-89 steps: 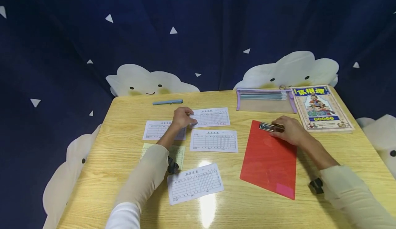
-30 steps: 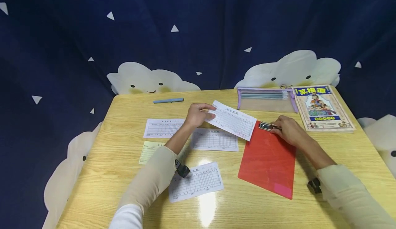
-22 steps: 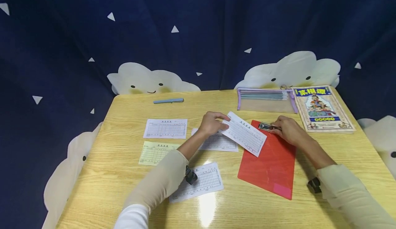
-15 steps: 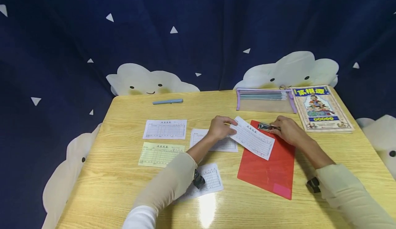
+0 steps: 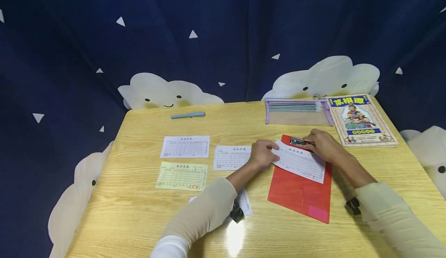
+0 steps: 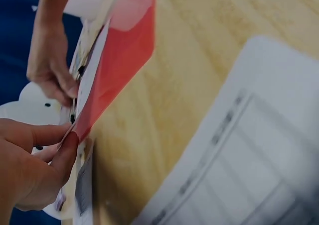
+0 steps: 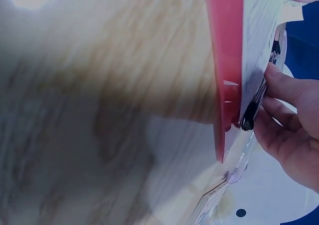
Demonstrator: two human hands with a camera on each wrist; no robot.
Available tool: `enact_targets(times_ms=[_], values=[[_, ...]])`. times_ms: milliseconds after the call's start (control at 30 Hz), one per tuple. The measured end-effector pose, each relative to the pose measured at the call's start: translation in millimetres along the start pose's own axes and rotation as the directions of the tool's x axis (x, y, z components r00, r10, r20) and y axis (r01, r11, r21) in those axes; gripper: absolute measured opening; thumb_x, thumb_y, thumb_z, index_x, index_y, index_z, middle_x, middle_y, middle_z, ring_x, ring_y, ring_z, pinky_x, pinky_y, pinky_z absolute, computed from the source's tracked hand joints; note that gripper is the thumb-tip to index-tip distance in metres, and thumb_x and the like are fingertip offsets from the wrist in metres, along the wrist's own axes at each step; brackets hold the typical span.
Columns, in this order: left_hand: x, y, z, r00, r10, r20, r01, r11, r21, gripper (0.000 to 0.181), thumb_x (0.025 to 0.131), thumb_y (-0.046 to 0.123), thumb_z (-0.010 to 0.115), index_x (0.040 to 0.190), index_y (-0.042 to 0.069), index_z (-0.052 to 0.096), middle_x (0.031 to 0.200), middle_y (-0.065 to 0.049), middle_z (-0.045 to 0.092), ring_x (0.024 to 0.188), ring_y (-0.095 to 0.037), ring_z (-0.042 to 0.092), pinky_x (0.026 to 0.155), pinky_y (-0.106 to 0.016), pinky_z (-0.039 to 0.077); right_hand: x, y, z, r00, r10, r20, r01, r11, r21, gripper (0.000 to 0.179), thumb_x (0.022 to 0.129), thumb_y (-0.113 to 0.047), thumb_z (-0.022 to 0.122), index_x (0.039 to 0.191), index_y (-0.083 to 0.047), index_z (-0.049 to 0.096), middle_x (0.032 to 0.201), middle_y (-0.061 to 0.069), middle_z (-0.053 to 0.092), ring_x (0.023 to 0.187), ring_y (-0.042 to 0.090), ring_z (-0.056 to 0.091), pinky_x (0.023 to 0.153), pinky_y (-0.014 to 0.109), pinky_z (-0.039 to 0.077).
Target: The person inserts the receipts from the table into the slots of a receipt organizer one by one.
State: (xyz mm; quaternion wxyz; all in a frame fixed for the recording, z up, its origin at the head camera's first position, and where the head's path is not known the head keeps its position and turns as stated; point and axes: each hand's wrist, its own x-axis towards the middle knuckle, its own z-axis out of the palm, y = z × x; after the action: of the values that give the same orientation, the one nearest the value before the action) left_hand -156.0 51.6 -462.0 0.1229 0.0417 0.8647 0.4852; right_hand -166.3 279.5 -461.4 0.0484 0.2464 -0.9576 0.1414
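Note:
My left hand (image 5: 263, 154) pinches the left edge of a white receipt slip (image 5: 299, 162) between thumb and fingers. The slip overlaps the upper part of a red clipboard (image 5: 296, 196), its top edge right at the metal clip (image 5: 297, 141). At that clip, my right hand (image 5: 325, 146) grips with thumb and fingers. The right wrist view shows the clip's black-ended bar (image 7: 256, 98) between thumb and fingers, with the printed slip beside it. In the left wrist view, the left fingers (image 6: 65, 153) hold the slip's corner close to the clipboard's edge.
A yellow slip (image 5: 182, 176) and a white slip (image 5: 185, 146) lie at the left. Another white slip (image 5: 231, 157) is partly behind the left hand, and one (image 5: 245, 204) is mostly under the left forearm. At the back are a blue pen (image 5: 188, 115), a pencil pouch (image 5: 297, 117) and a book (image 5: 362, 120).
My left hand has picked up the white slip from the table's back middle and carried it right over the clipboard, turning it closer to level under the clip. The right hand stays at the clip.

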Motion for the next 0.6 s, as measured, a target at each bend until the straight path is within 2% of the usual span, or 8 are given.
enact_targets(times_ms=[133, 267, 333, 467, 600], values=[[-2.1, 0.5, 9.9, 0.999, 0.038, -0.008, -0.038, 0.999, 0.011, 0.027, 0.065, -0.003, 0.079, 0.091, 0.005, 0.075, 0.080, -0.006, 0.072, 0.063, -0.003, 0.047, 0.054, -0.012, 0.039, 0.9, -0.4, -0.3, 1.000, 0.016, 0.010, -0.016, 1.000, 0.002, 0.023, 0.078, -0.009, 0.073, 0.096, 0.006, 0.072, 0.077, 0.012, 0.060, 0.068, 0.024, 0.056, 0.064, 0.043, 0.048], [-2.9, 1.7, 17.3, 0.995, 0.101, -0.014, -0.100, 0.994, 0.045, 0.030, 0.063, -0.003, 0.079, 0.092, 0.004, 0.075, 0.069, -0.007, 0.066, 0.059, -0.002, 0.041, 0.053, -0.011, 0.035, -0.2, 0.3, 1.0, 1.000, -0.001, -0.008, 0.001, 1.000, -0.004, 0.023, 0.078, -0.008, 0.073, 0.096, 0.006, 0.071, 0.076, 0.012, 0.059, 0.068, 0.025, 0.056, 0.064, 0.043, 0.047], [-3.0, 2.0, 19.9, 0.991, 0.129, -0.024, -0.127, 0.989, 0.071, 0.030, 0.062, -0.003, 0.079, 0.092, 0.004, 0.075, 0.072, -0.007, 0.069, 0.063, -0.003, 0.046, 0.058, -0.010, 0.038, -1.0, 1.3, 2.7, 0.999, -0.022, -0.028, 0.021, 1.000, -0.012, 0.021, 0.077, -0.006, 0.073, 0.094, 0.006, 0.071, 0.076, 0.012, 0.058, 0.068, 0.025, 0.056, 0.063, 0.043, 0.047], [-3.3, 2.2, 23.8, 0.985, 0.165, -0.038, -0.160, 0.980, 0.122, 0.031, 0.063, -0.003, 0.078, 0.092, 0.005, 0.074, 0.087, -0.007, 0.074, 0.080, -0.008, 0.060, 0.072, -0.011, 0.044, -2.7, 2.7, 7.7, 0.994, -0.074, -0.081, 0.071, 0.997, -0.042, 0.018, 0.077, -0.004, 0.073, 0.092, 0.006, 0.071, 0.075, 0.011, 0.057, 0.068, 0.024, 0.056, 0.062, 0.042, 0.049], [-3.6, 2.5, 25.4, 0.979, 0.197, -0.045, -0.185, 0.965, 0.184, 0.031, 0.064, 0.000, 0.079, 0.094, 0.006, 0.074, 0.096, -0.005, 0.074, 0.090, -0.011, 0.064, 0.078, -0.011, 0.046, -3.9, 2.9, 11.5, 0.990, -0.094, -0.101, 0.087, 0.993, -0.074, 0.017, 0.077, -0.002, 0.072, 0.091, 0.006, 0.070, 0.074, 0.010, 0.055, 0.069, 0.023, 0.053, 0.061, 0.039, 0.048]])
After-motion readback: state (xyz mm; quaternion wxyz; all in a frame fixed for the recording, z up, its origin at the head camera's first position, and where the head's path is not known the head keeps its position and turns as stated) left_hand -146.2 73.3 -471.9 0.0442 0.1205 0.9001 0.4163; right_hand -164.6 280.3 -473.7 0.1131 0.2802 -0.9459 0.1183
